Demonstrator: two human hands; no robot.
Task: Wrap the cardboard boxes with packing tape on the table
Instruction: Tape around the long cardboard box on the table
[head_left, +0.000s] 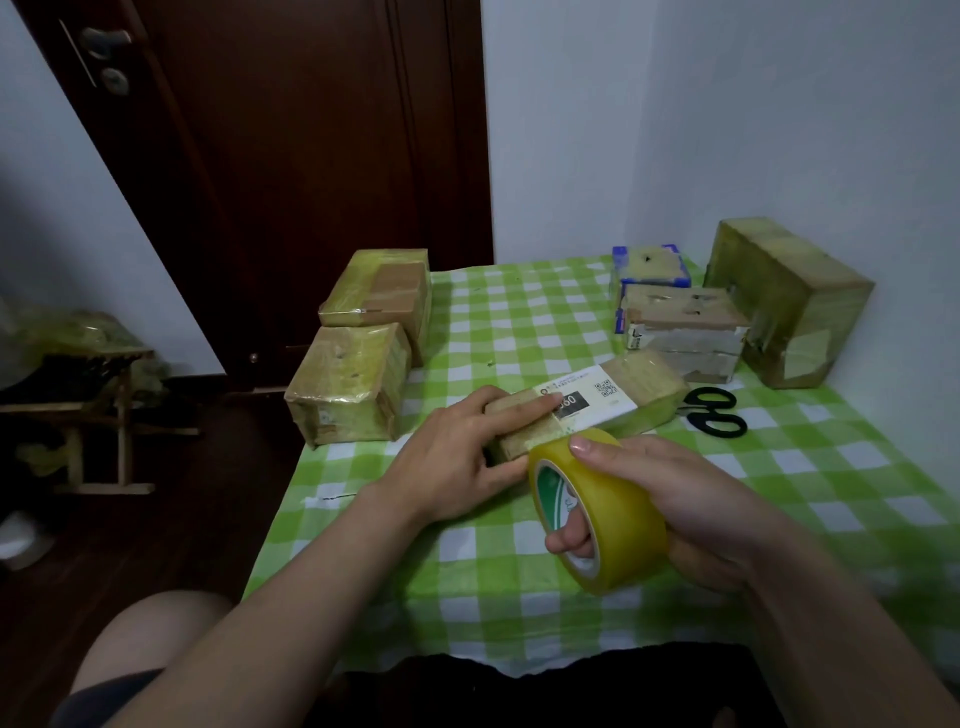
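Pressing down on the near end of the long cardboard box (613, 410) with the left hand (457, 457), fingers laid straight across the top, nothing clasped. Pins it flat near the middle of the table, on the checked cloth (519, 322), with the scissors (714, 412) just beyond its far end. Grips the tape roll (602, 525) in the right hand (696, 514), fingers hooked through the core, forefinger riding on the outer turn, and holds the roll against the near side of that box. Cannot make out any strip bridging roll and box.

Likely to go wrong, judging from here:
- letting a slack strip fold onto itself and stick
- running crooked off the box edge when pulled at an angle
- dragging the light box over the cloth, or rucking the cloth, on easing the left-hand pressure
- trapping wrinkles or air over the printed label (582, 402)
- losing the free end back onto the roll, hard to find again on glossy film

Materials:
- stiff rectangular cardboard, matt brown, square-cornered, partly sheathed in shiny yellowish film
- smooth white paper label with a dark panel and a square code
- thick ring of translucent yellow tape, glossy, on a green-and-white printed core
- thin, soft cloth in green and white squares, slightly creased
- black looped scissor handles, probably hard plastic
- other wrapped boxes at the left edge (348, 384) and far right corner (789, 301), with the same filmy sheen
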